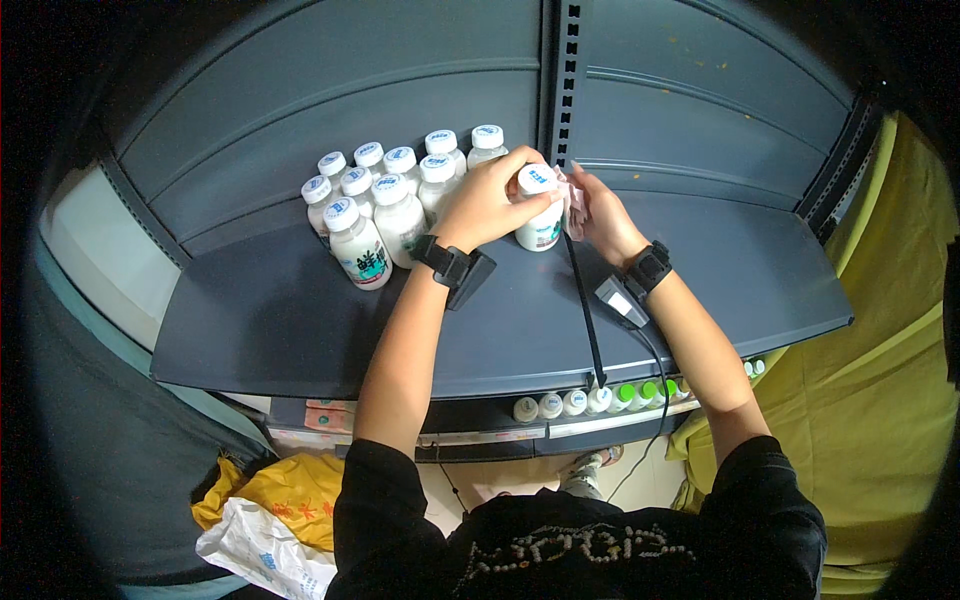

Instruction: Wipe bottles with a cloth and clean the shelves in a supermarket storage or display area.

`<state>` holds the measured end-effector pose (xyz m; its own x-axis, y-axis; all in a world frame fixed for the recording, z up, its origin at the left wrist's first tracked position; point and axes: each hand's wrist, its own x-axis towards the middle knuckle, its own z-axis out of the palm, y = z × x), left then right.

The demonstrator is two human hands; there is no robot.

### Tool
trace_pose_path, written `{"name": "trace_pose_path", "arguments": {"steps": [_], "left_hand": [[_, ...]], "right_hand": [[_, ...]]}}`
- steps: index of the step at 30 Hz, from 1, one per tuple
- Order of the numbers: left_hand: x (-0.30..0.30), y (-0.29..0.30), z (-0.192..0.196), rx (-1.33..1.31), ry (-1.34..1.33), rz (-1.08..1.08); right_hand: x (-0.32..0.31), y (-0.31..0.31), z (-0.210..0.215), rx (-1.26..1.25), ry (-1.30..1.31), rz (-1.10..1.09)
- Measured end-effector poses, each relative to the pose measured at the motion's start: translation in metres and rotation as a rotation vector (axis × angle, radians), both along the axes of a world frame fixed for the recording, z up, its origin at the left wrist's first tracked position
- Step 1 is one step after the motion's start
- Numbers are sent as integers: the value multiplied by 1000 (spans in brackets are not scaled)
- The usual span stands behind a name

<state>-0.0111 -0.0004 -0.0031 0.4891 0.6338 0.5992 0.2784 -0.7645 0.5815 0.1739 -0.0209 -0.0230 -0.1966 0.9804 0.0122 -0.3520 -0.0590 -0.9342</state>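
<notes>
Dark shelving (480, 345) bears clustered bottles (400, 225); right of them, the left hand (492, 203) wraps a white bottle (540, 234), the half-open right hand (607, 220) holding pink cloth (574, 207) beside it. Wiping seems underway, next calling for a steady turn.

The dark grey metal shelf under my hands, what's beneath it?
Beneath the dark grey metal shelf, a row of round white bottle caps and round green bottle caps shows along the front, with pink packaging farther left. Whatever sits deeper is covered by the shelf itself.
</notes>
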Motion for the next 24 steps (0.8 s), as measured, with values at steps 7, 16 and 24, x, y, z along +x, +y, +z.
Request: {"name": "trace_pose_path", "arguments": {"steps": [7, 16, 24], "left_hand": [[-2, -10, 13, -73, 30, 83], [-4, 7, -7, -100, -160, -122], [-2, -5, 8, -140, -53, -29]], "right_hand": [[21, 14, -18, 3, -129, 182], [2, 0, 4, 33, 172, 20], [10, 2, -2, 87, 82, -52]]}}
